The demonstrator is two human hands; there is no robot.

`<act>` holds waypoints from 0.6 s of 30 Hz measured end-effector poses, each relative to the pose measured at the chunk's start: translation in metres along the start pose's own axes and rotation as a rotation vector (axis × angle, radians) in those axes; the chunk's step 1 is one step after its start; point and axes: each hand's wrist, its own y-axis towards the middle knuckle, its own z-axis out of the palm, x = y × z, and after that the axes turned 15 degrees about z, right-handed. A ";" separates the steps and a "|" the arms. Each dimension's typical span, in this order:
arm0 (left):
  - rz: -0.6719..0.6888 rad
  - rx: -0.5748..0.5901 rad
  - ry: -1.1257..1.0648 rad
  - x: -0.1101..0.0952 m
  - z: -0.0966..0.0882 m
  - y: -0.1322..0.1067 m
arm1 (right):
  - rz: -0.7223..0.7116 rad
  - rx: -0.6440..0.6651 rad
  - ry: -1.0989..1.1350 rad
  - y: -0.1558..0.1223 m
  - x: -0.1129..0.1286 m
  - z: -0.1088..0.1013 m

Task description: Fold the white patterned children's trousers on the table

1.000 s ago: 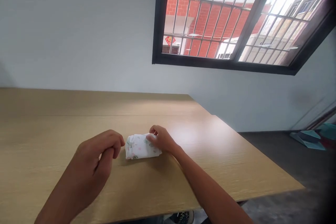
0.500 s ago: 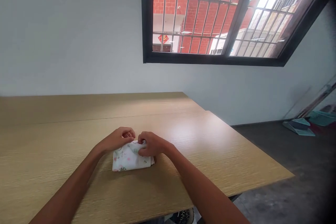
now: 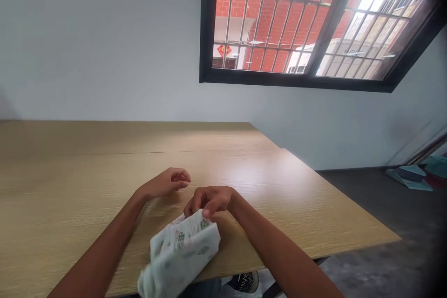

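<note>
Here, a wood-grain table (image 3: 87, 158) extends beneath a soft, folded white floral cloth (image 3: 181, 251), tilted over its near edge. The right hand (image 3: 209, 200) apparently pinches the upper fold with curled fingers; the left hand (image 3: 164, 184), apart, curls loosely.

Left hand (image 3: 164, 184) half-open, right hand (image 3: 209, 200) curled downward
</note>
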 end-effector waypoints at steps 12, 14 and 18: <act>0.099 0.051 -0.670 0.004 0.012 -0.008 | -0.251 -0.583 0.572 -0.009 -0.008 -0.003; 0.110 0.065 -0.678 0.003 0.016 -0.008 | -0.236 -0.617 0.554 -0.010 0.000 -0.002; 0.115 0.095 -0.651 0.007 0.015 -0.008 | -0.204 -0.753 0.507 -0.011 0.005 -0.004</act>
